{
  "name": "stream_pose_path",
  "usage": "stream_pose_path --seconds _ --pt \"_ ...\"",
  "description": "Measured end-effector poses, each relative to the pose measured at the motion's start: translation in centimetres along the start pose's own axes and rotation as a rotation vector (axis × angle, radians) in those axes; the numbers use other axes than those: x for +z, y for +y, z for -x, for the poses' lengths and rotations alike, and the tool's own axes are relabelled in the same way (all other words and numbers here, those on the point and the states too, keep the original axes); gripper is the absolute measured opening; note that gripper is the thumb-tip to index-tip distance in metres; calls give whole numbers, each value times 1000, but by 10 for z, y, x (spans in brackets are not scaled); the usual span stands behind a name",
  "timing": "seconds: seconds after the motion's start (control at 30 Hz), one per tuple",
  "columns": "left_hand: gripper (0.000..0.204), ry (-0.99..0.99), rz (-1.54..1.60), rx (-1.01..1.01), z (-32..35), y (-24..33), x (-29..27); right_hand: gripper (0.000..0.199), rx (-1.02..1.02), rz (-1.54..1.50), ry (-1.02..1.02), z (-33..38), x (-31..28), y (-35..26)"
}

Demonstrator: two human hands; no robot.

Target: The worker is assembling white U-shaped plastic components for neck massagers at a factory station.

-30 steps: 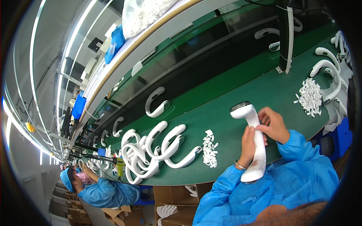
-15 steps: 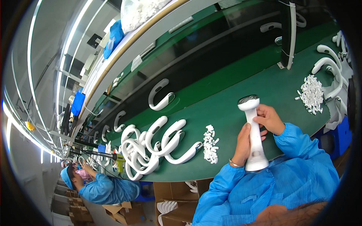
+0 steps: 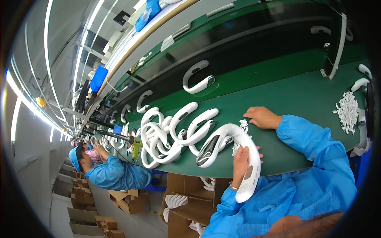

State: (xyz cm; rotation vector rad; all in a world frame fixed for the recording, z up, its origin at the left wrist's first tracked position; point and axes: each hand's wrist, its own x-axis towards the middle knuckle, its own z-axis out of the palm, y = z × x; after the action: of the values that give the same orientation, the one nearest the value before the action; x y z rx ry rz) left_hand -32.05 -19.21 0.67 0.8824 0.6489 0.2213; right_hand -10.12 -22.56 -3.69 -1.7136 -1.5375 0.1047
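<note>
My left hand [image 3: 240,163] is closed round one arm of a white U-shaped neck fan [image 3: 251,174], held tilted over the table's near edge. Its curved body has a slot, a perforated end and a glossy dark-and-silver inset. My right hand [image 3: 265,118] reaches to a small pile of white plastic pieces [image 3: 243,125], its fingers drawn together at the pile's far end. Whatever lies between those fingertips is too small to make out. The fan hides much of the pile. Just left of it, several more white neck fans [image 3: 158,135] lie heaped together.
A larger pile of white pieces [image 3: 347,113] lies at the right of the green table [image 3: 293,91]. One neck fan [image 3: 198,77] rests on the dark green strip behind. A green-handled tool [image 3: 136,146] and a co-worker in blue [image 3: 117,172] are at left. Cardboard boxes [image 3: 190,214] stand below.
The neck fan has turned from edge-on to show its curve, and moved left in my left hand. My right hand has let go of it and moved to the small pile. The view has shifted.
</note>
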Motion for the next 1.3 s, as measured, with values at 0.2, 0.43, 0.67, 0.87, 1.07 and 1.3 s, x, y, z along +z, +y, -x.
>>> stream_pose_path --seconds 0.2,0.43,0.67,0.87,1.07,1.3 --pt "30 176 -149 172 2 5 -27 18 -111 116 -246 -23 24 9" --pt "41 49 -10 19 -1 27 -2 9 8 -120 -184 -3 8 15" --pt "35 41 -14 54 -40 5 -4 9 442 -558 -159 24 -19 21" --pt "35 -15 20 62 -48 4 24 13 692 -1020 10 40 -53 -8" --pt "41 -141 63 62 -58 -2 51 13 623 -1030 62 57 -71 -33" --pt "30 -211 37 144 -67 -26 74 16 389 -553 159 80 -81 -43"
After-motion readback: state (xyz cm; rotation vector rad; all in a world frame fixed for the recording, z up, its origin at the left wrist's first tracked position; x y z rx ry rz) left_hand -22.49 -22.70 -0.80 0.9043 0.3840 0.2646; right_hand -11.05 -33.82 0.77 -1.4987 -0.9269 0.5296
